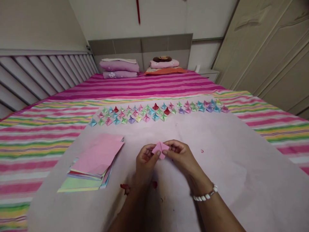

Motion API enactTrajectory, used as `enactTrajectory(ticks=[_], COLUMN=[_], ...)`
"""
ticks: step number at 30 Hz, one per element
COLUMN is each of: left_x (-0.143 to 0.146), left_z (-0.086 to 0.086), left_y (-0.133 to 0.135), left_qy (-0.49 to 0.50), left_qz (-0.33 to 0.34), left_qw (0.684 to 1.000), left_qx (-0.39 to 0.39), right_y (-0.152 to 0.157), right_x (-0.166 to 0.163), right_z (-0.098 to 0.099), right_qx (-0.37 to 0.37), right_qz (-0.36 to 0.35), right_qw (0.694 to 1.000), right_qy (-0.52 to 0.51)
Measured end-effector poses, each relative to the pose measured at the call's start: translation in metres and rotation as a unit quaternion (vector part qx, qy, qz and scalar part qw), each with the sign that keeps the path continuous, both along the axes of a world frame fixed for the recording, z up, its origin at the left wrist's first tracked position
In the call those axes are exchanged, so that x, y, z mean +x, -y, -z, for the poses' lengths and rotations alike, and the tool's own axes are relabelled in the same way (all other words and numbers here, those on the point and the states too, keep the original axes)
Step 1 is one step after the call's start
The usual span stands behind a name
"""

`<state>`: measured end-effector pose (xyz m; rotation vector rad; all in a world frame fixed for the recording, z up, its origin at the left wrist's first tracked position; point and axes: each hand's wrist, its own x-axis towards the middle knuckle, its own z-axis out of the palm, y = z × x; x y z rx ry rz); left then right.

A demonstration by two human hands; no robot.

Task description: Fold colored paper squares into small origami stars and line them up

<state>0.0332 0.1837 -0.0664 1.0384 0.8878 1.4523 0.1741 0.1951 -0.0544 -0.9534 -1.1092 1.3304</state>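
Observation:
A small piece of folded pink paper is held above the pale board, a crease running down its middle. My left hand pinches its left side between thumb and fingers. On the opposite side, my right hand grips the paper the same way, a white beaded bracelet on that wrist. Left of my hands lies a stack of coloured paper sheets, pink on top with green, red and blue edges below. Beyond my hands stand rows of small folded paper boats in several colours.
The pale board rests on a striped bedspread. Red paper scraps lie near my left forearm. Folded bedding sits by the headboard, a metal railing runs along the left, and a wardrobe stands at right.

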Motion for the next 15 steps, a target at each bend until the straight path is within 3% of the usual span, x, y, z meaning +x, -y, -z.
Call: enactTrajectory(ticks=[7,15], left_x=[0.0009,-0.0024], left_z=[-0.0094,-0.0027], left_y=[0.0026,0.001], left_qy=[-0.064,-0.061], left_qz=[0.029,0.015], left_qw=[0.997,0.997], left_qx=[-0.033,-0.043], right_y=[0.0003,0.0013], right_x=[0.001,0.0007], right_z=[-0.001,-0.0036], right_qx=[-0.011,-0.017], right_qz=[-0.015,-0.022], right_qw=[1.0,1.0], right_qy=[-0.004,-0.011])
